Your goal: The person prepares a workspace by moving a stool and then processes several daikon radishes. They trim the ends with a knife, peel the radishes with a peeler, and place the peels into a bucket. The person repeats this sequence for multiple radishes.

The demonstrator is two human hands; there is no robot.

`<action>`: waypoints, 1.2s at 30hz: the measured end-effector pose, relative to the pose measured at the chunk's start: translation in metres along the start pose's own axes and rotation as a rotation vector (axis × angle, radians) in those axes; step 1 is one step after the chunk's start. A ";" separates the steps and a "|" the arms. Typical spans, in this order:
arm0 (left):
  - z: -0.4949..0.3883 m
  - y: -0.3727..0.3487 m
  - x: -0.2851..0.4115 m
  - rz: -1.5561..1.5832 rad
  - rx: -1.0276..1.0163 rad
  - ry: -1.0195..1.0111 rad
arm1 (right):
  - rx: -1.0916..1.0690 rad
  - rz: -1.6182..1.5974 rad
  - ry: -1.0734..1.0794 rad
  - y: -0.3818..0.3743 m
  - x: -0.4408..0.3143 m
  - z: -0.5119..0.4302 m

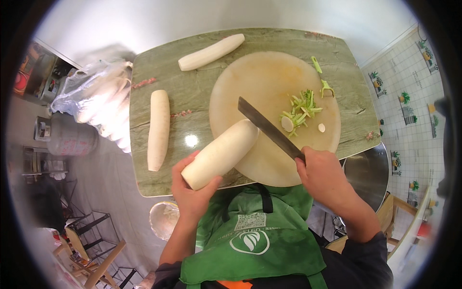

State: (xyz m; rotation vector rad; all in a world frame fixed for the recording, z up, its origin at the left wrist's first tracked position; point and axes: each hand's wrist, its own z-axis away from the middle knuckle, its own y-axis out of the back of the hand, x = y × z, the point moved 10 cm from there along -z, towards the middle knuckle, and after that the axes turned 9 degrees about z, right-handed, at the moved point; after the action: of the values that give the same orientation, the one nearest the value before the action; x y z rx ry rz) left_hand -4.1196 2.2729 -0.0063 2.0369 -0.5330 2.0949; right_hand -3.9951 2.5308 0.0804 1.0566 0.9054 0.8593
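Note:
My left hand [193, 184] grips the near end of a thick white daikon radish [223, 153]. The radish slants over the left edge of a round cutting board [260, 79], its far end close to a knife blade. In my right hand [323, 173] is the handle of a dark-bladed kitchen knife [270, 132], its blade pointing up and left over the board. Whether the blade touches the radish I cannot tell. Green stem trimmings [305, 104] lie on the board's right half, with a cut daikon end [287, 124] and a smaller white slice [321, 127].
Two more daikons lie on the green table [195, 90], one at the back [213, 52] and one at the left [158, 130]. A green-handled peeler [321, 76] rests by the board's right rim. A plastic bag of daikons [104, 97] stands left, a bin [164, 220] below.

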 end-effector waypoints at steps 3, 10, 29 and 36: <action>-0.003 -0.005 0.008 0.001 -0.022 -0.041 | -0.031 0.025 0.035 -0.016 -0.002 -0.015; -0.006 0.011 0.032 -0.132 -0.033 -0.220 | 0.115 -0.203 -0.003 -0.042 0.014 -0.048; -0.006 -0.095 0.019 -0.953 -0.307 -0.629 | 0.512 -0.110 -0.277 -0.006 0.167 0.017; -0.057 -0.209 -0.025 -0.906 -0.355 -0.430 | 0.212 -0.738 -0.452 -0.052 0.198 0.020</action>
State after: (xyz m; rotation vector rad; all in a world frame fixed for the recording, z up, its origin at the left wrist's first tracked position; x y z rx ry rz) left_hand -4.0951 2.4894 -0.0027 1.9622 0.0114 0.9822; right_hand -3.8940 2.6898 -0.0022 0.9359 0.9083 -0.0919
